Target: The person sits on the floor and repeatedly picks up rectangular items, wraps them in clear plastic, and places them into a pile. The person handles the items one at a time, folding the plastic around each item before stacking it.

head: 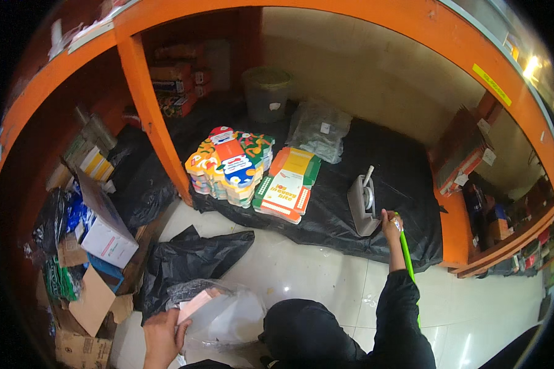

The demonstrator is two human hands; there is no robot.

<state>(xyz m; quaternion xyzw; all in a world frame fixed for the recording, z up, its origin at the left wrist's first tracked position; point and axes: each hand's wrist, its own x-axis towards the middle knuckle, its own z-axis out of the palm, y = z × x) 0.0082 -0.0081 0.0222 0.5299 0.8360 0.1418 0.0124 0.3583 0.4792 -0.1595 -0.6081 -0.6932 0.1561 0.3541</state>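
At the lower left my left hand grips a pale pink stack of paper or card, above a clear plastic bag on the floor. My right hand is curled at the upper end of a bright green strip or stick, which runs down beside my sleeve. Just left of that hand stands a grey tape dispenser with a roll in it; whether they touch is unclear. Flat printed cartons lie further left on black sheeting: a white, orange and green stack and a colourful stack.
An orange post divides the shelf bay. Behind the cartons are a grey bin and a clear plastic bag. Opened cardboard boxes crowd the left side, near a black plastic sheet on the tiled floor.
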